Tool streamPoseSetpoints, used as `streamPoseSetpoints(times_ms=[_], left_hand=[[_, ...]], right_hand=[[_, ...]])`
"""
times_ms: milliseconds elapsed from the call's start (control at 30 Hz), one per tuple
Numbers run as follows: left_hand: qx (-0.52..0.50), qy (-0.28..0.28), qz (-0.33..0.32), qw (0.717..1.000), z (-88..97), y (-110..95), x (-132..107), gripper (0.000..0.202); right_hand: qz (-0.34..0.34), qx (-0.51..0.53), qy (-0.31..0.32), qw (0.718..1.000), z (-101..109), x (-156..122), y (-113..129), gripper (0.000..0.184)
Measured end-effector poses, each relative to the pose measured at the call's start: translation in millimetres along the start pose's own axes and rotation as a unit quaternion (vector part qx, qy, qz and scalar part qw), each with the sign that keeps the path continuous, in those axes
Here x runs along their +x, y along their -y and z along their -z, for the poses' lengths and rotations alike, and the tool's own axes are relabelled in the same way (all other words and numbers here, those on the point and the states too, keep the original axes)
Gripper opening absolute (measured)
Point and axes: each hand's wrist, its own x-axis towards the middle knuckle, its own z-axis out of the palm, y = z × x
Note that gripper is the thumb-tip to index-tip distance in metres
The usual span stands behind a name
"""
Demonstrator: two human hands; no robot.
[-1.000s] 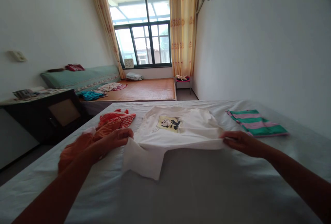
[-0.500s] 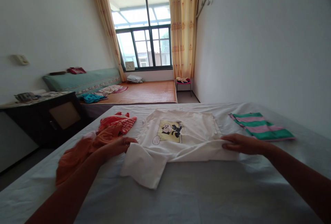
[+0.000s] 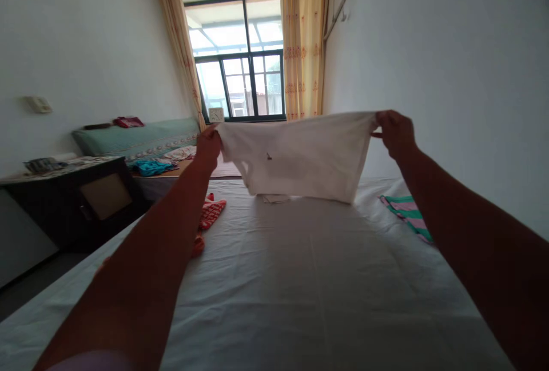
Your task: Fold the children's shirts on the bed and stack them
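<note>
A white T-shirt (image 3: 300, 156) hangs in the air above the white bed sheet (image 3: 300, 279), stretched between both hands. My left hand (image 3: 209, 148) is closed on its left corner. At the right corner, my right hand (image 3: 394, 131) pinches the cloth. The shirt's lower edge just reaches the sheet. Its printed picture faces away and only shows faintly through the cloth.
An orange-red garment (image 3: 208, 216) lies on the bed's left side, partly behind my left arm. A folded green and pink striped cloth (image 3: 407, 211) lies at the right by the wall. A dark cabinet (image 3: 81, 199) stands left of the bed. A second bed (image 3: 171, 148) and a window lie beyond.
Both hands have raised the white T-shirt off the sheet and pushed it away toward the far end of the bed; it lay flat before and hangs between them now.
</note>
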Motion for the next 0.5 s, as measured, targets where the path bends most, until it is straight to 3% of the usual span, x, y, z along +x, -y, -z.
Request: streamPoseSetpoints(times_ms=[100, 167, 233, 300, 367, 433, 500], left_hand=[[-0.099, -0.041, -0.047, 0.993, 5.4, -21, 26, 0.024], [-0.142, -0.008, -0.052, 0.988, 18.5, -22, 18, 0.028], [-0.137, 0.063, -0.02, 0.988, 38.6, -11, -3, 0.035], [-0.102, 0.155, 0.046, 0.982, 63.4, 7, -32, 0.041], [-0.054, 0.252, 0.119, 0.959, 87.8, 28, -63, 0.042], [0.002, 0.362, 0.178, 0.915, 105.7, 45, -95, 0.036], [0.041, 0.501, 0.211, 0.838, 113.7, 55, -124, 0.036]], right_hand=[[0.051, 0.036, -0.042, 0.997, 18, -2, 33, 0.037], [0.063, 0.049, -0.033, 0.996, 32, -26, 37, 0.03], [0.041, 0.051, 0.015, 0.998, 47, -55, 28, 0.026], [-0.007, 0.036, 0.113, 0.993, 62, -83, 11, 0.025], [-0.06, 0.002, 0.242, 0.968, 78, -107, -7, 0.03], [-0.101, -0.031, 0.374, 0.921, 92, -128, -23, 0.036], [-0.134, -0.045, 0.496, 0.856, 102, -150, -33, 0.04]])
